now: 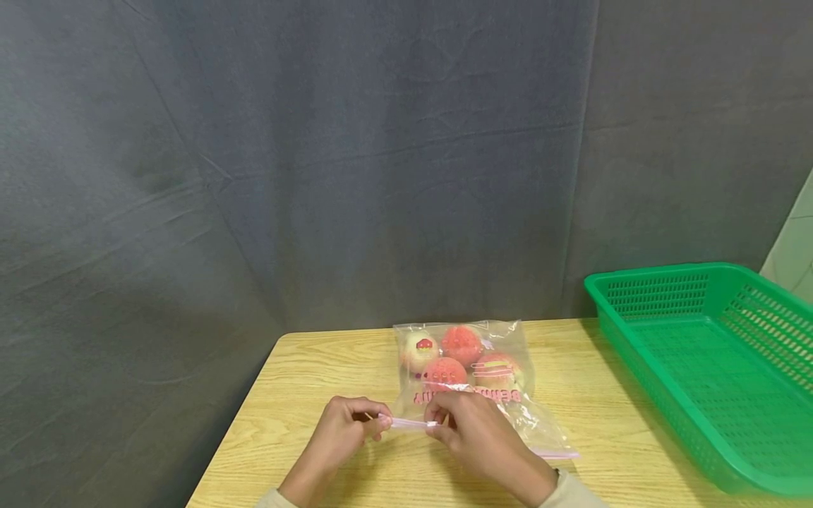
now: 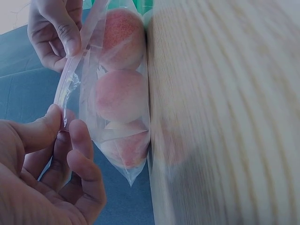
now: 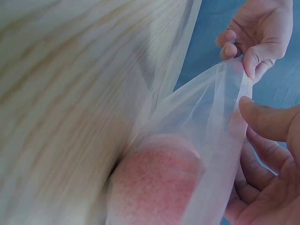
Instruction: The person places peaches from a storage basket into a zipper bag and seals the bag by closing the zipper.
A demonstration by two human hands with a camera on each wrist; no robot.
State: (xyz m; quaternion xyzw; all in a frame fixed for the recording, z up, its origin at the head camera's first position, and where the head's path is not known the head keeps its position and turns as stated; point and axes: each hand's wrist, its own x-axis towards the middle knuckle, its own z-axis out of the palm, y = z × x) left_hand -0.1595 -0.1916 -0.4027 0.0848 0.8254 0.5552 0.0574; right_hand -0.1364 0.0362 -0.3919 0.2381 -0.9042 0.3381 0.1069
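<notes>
A clear zip bag (image 1: 466, 406) with red printing lies on the table, its near edge lifted. Inside it are several peaches (image 1: 462, 344), red and pale yellow, which the left wrist view shows in a row behind the plastic. My left hand (image 1: 346, 432) pinches the left end of the bag's pinkish zip strip (image 2: 67, 84) between thumb and finger. Farther along the same strip, my right hand (image 1: 473, 434) pinches it between thumb and fingers. In the right wrist view one reddish peach (image 3: 154, 183) sits close beside the right hand. The strip's right end slants away past that hand.
A green plastic basket (image 1: 660, 381) with slotted walls stands at the right of the wood-grain table (image 1: 286, 395). Behind the table hangs a dark grey cloth (image 1: 406, 162). The table's left edge is near my left hand.
</notes>
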